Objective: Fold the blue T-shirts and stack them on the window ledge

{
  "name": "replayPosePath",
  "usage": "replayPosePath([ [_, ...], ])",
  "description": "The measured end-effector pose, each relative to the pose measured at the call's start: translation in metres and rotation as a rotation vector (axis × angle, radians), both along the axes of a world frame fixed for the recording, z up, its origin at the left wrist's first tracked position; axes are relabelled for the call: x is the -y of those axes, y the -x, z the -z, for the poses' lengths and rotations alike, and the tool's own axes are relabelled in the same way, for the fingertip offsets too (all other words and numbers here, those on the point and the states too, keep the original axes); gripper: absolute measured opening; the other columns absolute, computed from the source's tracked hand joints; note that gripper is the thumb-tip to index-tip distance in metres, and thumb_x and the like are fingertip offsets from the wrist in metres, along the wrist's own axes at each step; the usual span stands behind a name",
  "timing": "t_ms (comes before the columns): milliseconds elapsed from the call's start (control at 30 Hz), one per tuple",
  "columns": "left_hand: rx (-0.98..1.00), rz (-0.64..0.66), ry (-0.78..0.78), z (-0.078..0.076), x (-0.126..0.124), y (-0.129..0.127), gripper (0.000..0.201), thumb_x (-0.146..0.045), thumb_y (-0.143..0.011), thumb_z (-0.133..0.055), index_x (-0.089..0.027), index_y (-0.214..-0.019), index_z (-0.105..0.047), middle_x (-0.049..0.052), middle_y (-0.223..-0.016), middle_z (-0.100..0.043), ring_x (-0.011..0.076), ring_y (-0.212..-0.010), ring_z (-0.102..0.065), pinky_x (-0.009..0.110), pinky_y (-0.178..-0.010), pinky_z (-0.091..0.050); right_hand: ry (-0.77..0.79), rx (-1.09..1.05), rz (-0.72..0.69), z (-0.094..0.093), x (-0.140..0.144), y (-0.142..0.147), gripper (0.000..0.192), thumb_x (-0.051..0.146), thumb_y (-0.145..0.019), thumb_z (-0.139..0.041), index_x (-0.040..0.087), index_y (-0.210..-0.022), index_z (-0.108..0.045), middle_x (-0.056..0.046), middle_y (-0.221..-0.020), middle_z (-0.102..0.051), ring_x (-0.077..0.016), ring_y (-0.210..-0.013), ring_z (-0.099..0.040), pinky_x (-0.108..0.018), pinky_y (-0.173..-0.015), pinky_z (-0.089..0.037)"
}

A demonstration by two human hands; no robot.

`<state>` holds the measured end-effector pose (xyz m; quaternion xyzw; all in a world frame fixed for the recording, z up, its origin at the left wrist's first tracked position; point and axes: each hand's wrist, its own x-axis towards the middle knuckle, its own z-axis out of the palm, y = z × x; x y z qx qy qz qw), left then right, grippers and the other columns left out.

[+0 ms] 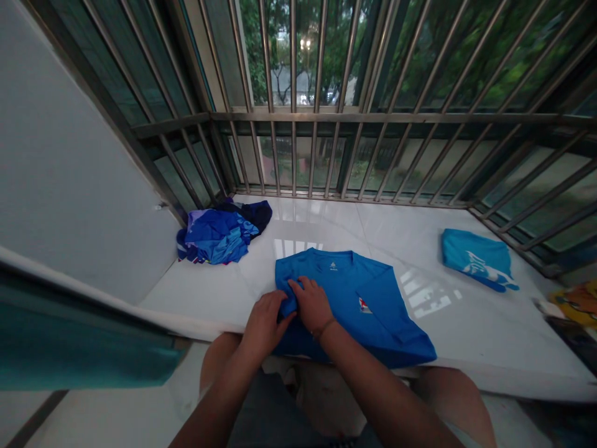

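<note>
A blue T-shirt [345, 280] lies spread on the white ledge in front of me, its collar pointing toward the window. It has a small print near the neck and a red-and-white emblem on the chest. The sleeve on the right lies folded inward over the body. At the shirt's left edge, my left hand [267, 322] pinches the cloth between thumb and curled fingers. Close beside it, my right hand [314, 305] grips the sleeve fabric from above, its fingers bent on the cloth. Part of the shirt's lower half is hidden under my forearms.
A crumpled pile of blue and dark clothes [219, 233] sits at the back left. On the right lies a folded turquoise garment [478, 258] with white print. Metal window bars [326, 117] rise behind the ledge [364, 224]. A teal curtain [84, 336] hangs at the left.
</note>
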<state>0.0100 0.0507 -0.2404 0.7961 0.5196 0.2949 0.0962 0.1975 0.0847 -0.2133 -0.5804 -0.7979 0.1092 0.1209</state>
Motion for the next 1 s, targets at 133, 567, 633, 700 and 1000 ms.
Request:
replayPosePath([
  [133,0.002,-0.150,0.050,0.018,0.018,0.013,0.055,-0.024,-0.092,-0.074,-0.019,-0.145,-0.060,0.017,-0.140,-0.070,0.0368,-0.131,-0.067,0.057,-0.112,-0.056,-0.095,-0.271,0.058,0.009,-0.017,-0.003,0.051,0.001,-0.093,-0.050,0.022,-0.131,-0.075,-0.012,-0.136,-0.069,-0.0243,-0.128,-0.063,-0.038,-0.116,-0.051],
  [567,-0.017,-0.046,0.287,-0.018,0.025,0.032,0.054,-0.009,-0.092,-0.055,-0.030,-0.137,-0.076,0.010,-0.119,-0.073,0.0283,-0.111,-0.071,0.043,-0.102,-0.060,-0.032,-0.089,-0.192,0.011,0.012,-0.066,0.042,0.001,-0.096,-0.054,0.027,-0.116,-0.080,-0.007,-0.130,-0.074,-0.0249,-0.124,-0.063,-0.041,-0.108,-0.050],
  [633,-0.034,-0.041,0.296,-0.020,0.027,0.034,0.056,-0.010,-0.093,-0.056,-0.032,-0.140,-0.075,0.009,-0.121,-0.072,0.0274,-0.111,-0.071,0.042,-0.103,-0.060,-0.006,-0.102,-0.134,0.009,0.013,-0.066,0.043,0.003,-0.097,-0.053,0.026,-0.124,-0.078,-0.008,-0.133,-0.073,-0.0246,-0.124,-0.062,-0.040,-0.110,-0.049],
  [700,-0.035,-0.013,0.302,-0.020,0.027,0.037,0.058,-0.011,-0.093,-0.058,-0.034,-0.144,-0.073,0.008,-0.125,-0.072,0.0269,-0.114,-0.071,0.042,-0.106,-0.059,-0.006,-0.120,-0.063,0.005,0.009,-0.060,0.039,0.010,-0.102,-0.052,0.023,-0.131,-0.075,-0.010,-0.134,-0.072,-0.0251,-0.123,-0.063,-0.040,-0.111,-0.049],
  [1000,-0.102,0.108,0.235,-0.006,0.024,0.059,0.048,-0.024,-0.102,-0.062,-0.040,-0.147,-0.069,0.006,-0.132,-0.072,0.0248,-0.120,-0.070,0.039,-0.109,-0.060,0.068,0.036,-0.105,-0.008,-0.047,-0.007,0.050,0.034,-0.109,-0.053,0.027,-0.158,-0.059,-0.010,-0.167,-0.055,-0.0315,-0.148,-0.051,-0.053,-0.119,-0.044],
])
